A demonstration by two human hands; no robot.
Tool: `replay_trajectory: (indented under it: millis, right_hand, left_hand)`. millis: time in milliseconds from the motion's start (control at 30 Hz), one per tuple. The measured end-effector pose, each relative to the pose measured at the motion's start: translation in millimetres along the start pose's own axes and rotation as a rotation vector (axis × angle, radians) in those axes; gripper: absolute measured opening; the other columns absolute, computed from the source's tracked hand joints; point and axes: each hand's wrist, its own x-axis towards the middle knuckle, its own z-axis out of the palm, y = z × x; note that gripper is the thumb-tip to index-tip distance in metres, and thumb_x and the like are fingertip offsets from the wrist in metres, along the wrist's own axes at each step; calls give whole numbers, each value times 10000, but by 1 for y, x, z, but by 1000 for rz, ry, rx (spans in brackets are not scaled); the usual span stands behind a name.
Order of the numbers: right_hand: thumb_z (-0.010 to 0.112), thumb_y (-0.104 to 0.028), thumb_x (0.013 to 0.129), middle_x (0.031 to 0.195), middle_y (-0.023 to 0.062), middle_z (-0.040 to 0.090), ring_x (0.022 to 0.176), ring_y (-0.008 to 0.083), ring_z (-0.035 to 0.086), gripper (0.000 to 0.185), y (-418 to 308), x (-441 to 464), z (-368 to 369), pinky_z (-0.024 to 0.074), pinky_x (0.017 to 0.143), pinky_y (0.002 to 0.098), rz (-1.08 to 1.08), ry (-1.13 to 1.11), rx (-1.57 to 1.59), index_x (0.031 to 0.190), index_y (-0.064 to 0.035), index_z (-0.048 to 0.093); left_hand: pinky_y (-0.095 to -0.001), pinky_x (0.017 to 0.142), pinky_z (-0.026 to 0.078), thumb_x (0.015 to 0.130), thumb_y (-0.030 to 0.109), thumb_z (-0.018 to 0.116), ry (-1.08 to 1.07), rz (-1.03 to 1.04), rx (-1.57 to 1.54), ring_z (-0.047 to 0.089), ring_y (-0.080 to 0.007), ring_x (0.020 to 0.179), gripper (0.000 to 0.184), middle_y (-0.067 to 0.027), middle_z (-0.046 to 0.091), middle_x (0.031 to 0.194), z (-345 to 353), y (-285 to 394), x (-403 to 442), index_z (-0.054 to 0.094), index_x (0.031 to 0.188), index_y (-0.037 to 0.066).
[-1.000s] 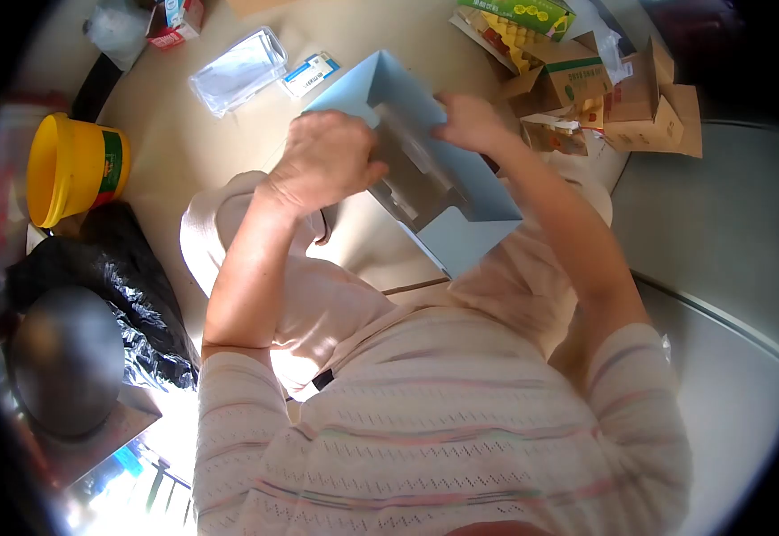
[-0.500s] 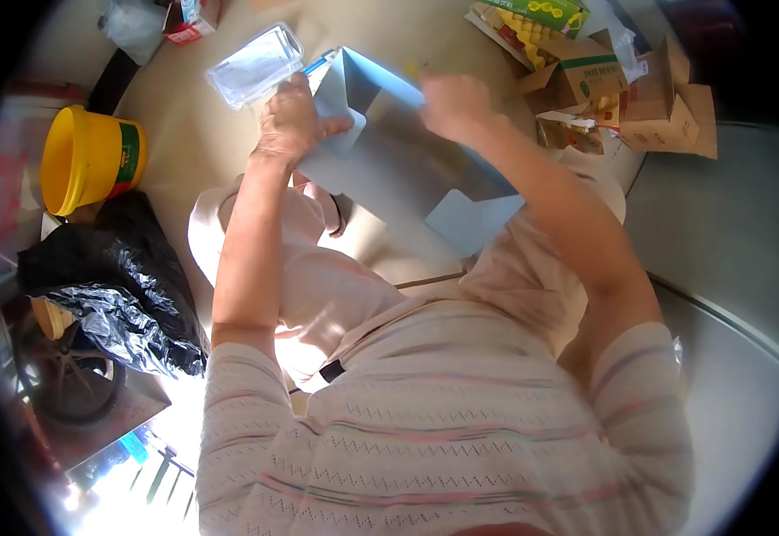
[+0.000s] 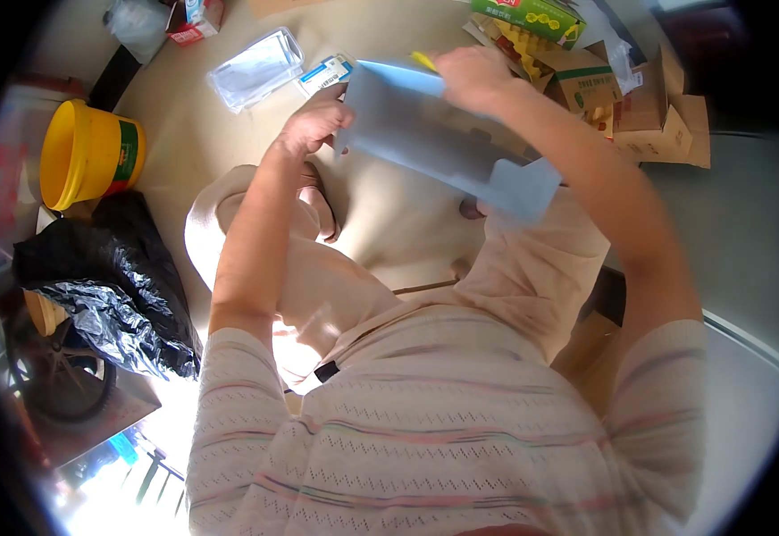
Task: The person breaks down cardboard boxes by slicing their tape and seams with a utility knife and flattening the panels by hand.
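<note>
A light blue-grey open box (image 3: 434, 143) with flaps is raised above the floor, between my knees and the things on the floor. My left hand (image 3: 316, 121) is closed on its left end, thumb along the edge. At the box's far edge, my right hand (image 3: 472, 79) is closed around a small yellow tool (image 3: 423, 61) whose tip pokes out; most of it is hidden, so its kind is unclear. A clear plastic case (image 3: 260, 70) and a small blue-and-white packet (image 3: 326, 75) lie on the floor beyond my left hand.
To the left stand a yellow bucket (image 3: 86, 156) and a black plastic bag (image 3: 113, 281). Opened cardboard boxes (image 3: 662, 112) and a green carton (image 3: 532, 18) are piled at the upper right. A grey cabinet-like surface (image 3: 738, 214) borders the right side.
The box has shifted right and tilted, showing more floor beneath it. My left hand has moved slightly right and my right hand too. The blue-and-white packet is now more exposed.
</note>
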Motion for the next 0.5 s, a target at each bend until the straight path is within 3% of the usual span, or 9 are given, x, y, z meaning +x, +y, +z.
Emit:
replay_trajectory:
  millis: [67,133,233,300,400,500]
  right_hand:
    - [627,-117,735,910,108,634,887,272,604,423,21,-4,5,484,725,375,-20,-14,12,1143,-106,514]
    - [665,-147,716,918,112,626,866,280,604,452,33,-6,13,482,715,385,-14,-75,10,1142,-132,516]
    - [704,-203,692,929,117,612,841,291,601,508,37,-16,18,481,708,387,17,-14,26,1151,-114,505]
    - [703,-227,698,925,117,605,834,288,599,516,40,-23,32,480,706,385,21,170,-2,1159,-118,498]
    - [704,-257,702,897,112,599,834,286,594,526,45,-27,43,480,700,382,44,311,-2,1162,-119,491]
    - [702,-276,705,887,109,603,846,285,589,528,46,-29,41,479,702,382,78,269,44,1160,-115,487]
  left_hand:
    - [-378,545,561,582,-3,422,-117,-25,-227,597,-278,768,662,-192,525,1012,-4,-4,3,380,1238,-84]
    - [-381,550,563,585,-1,422,-144,-43,-260,598,-284,772,656,-198,526,1013,2,3,-4,386,1234,-84]
    - [-370,557,568,580,6,419,-178,-31,-278,604,-280,771,649,-194,537,988,4,4,-6,403,1223,-80]
    - [-354,550,568,565,13,418,-183,-5,-282,612,-280,763,666,-185,554,927,6,3,-3,401,1225,-73]
    - [-319,547,556,592,21,424,-216,-20,-258,607,-241,791,635,-157,549,1000,6,6,0,429,1223,-53]
    - [-314,586,528,590,24,435,-59,27,112,605,-227,797,621,-142,573,1010,-5,-1,14,478,1210,-4]
